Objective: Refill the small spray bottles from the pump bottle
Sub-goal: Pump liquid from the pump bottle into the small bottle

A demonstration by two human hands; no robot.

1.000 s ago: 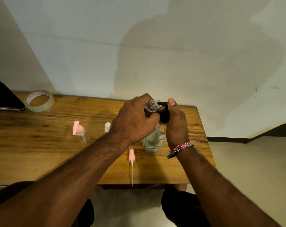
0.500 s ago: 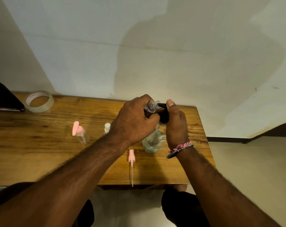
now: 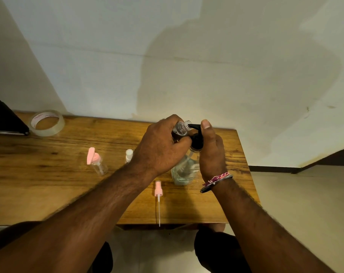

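The small spray bottle (image 3: 182, 127), clear and uncapped, was held tilted above the worktop (image 3: 49, 184), its open threaded neck set against the tip of the black spout of the pump bottle (image 3: 186, 166). The left hand (image 3: 159, 148) gripped the small bottle, fingers curled round its body so that only the neck and shoulder showed. Whether any liquid was in it could not be told.

The pump bottle stood upright on the worktop near the right edge; clear body, some liquid visible in the lower part. The right hand (image 3: 211, 152) was wrapped round its neck from the right side, with the thumb lying on top of the black pump head (image 3: 196, 139). A woven pink-and-white band and a metal bangle (image 3: 216, 180) sat on the right wrist.

A pink spray head with a long dip tube (image 3: 158, 196) lay flat on the worktop just left of the pump bottle's base, the tube pointing at the near edge and overhanging it. To the left, partly hidden behind the left wrist, stood a small bottle with a white cap (image 3: 129, 155). Further left stood another clear small bottle with a pink flip cap, lid open (image 3: 96, 161). A roll of clear tape (image 3: 47, 123) lay at the far left by the wall, beside a dark flat object (image 3: 4, 119) cut off by the frame.
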